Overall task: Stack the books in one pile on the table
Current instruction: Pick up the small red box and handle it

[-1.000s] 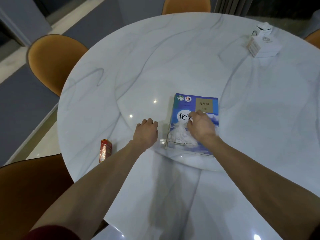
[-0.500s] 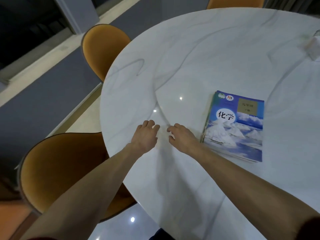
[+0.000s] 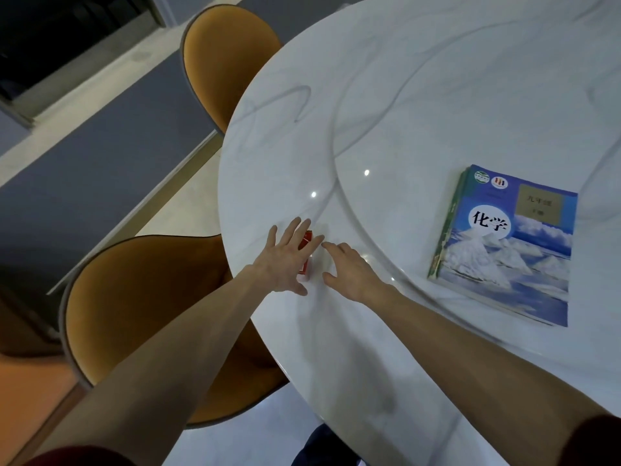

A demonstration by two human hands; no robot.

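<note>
A pile of books (image 3: 504, 247) lies flat on the raised round centre of the white marble table (image 3: 420, 95); the top one has a blue cover with snowy mountains, and a green spine shows under it. My left hand (image 3: 285, 260) hovers flat with fingers spread over a small red box (image 3: 305, 255) near the table's left edge, mostly hiding it. My right hand (image 3: 349, 269) lies just right of that box, fingers apart, holding nothing. Both hands are well left of the books.
Two orange chairs stand at the table's left side, one close (image 3: 134, 314) and one farther back (image 3: 228, 62). The table edge runs just left of my hands. A grey floor and a pale strip lie beyond.
My right hand left the blue book and moved left. Both hands have shifted to the red box near the table edge, and the view has swung left.
</note>
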